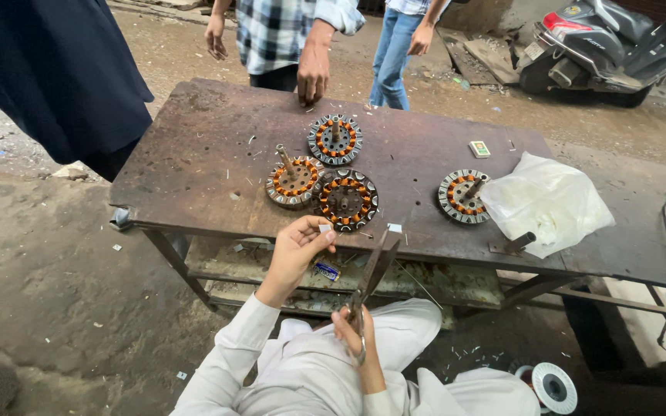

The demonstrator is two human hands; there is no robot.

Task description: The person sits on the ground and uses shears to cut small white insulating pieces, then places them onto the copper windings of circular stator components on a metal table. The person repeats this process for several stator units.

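The left hand (296,245) pinches a small white slip (324,228) at the desk (194,146) edge, lower centre of the frame, just below a wound motor core (346,199). The right hand (358,330) fingers grip scissors (370,273), blades open.

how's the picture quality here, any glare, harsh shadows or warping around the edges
Head view: soft, even daylight, no hard shadows on the rusty metal table; the white plastic bag is bright, nearly washed out; wide-angle warping bows the table edges and stretches the corners; the left hand, the right hand with scissors and the four stators stay sharp.
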